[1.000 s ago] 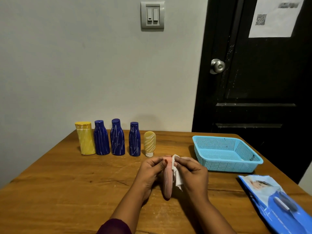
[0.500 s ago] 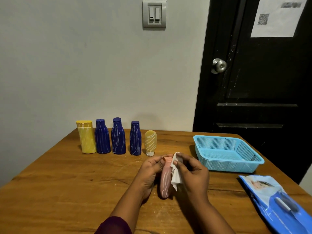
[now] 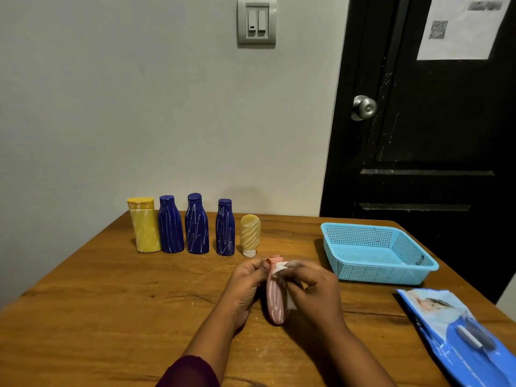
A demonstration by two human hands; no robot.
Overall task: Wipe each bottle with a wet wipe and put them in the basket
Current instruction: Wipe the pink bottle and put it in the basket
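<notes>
Pink plastic is seen between the two hands: the pink bottle (image 3: 275, 300), streaked with white lines, is held low over the wooden table (image 3: 111, 317), its capped end turned to 12 o'clock and its rounded end to 6 o'clock. Whether that rounded end touches the wood cannot be told. The bottle is gripped on its 9 o'clock side by the left hand (image 3: 245, 286), whose thumb and fingers are curled round the part near the cap. On the 3 o'clock side the right hand (image 3: 312, 291) is set with bent fingers, and a white wet wipe (image 3: 279, 268) is pinched in it and pressed against the bottle's upper flank. Both forearms are stretched in from 6 o'clock, and a dark maroon sleeve (image 3: 190, 372) is seen on the left one.

From the held bottle, a row is stood upright between 10 and 12 o'clock: a yellow bottle (image 3: 143, 226), three blue bottles (image 3: 196, 226) and a tan bottle (image 3: 250, 233) set on its white cap, the last being nearest. A light blue basket (image 3: 385, 275) is placed at 2 o'clock, apart from the hands, and a blue wipes pack (image 3: 460, 336) is laid at 4 o'clock.

Only white scribbled lines are carried by the bottles. A QR code is printed on the white sheet (image 3: 460, 26) on the black door (image 3: 432, 135); its heading is blurred, and the pack's print is too small to be read
</notes>
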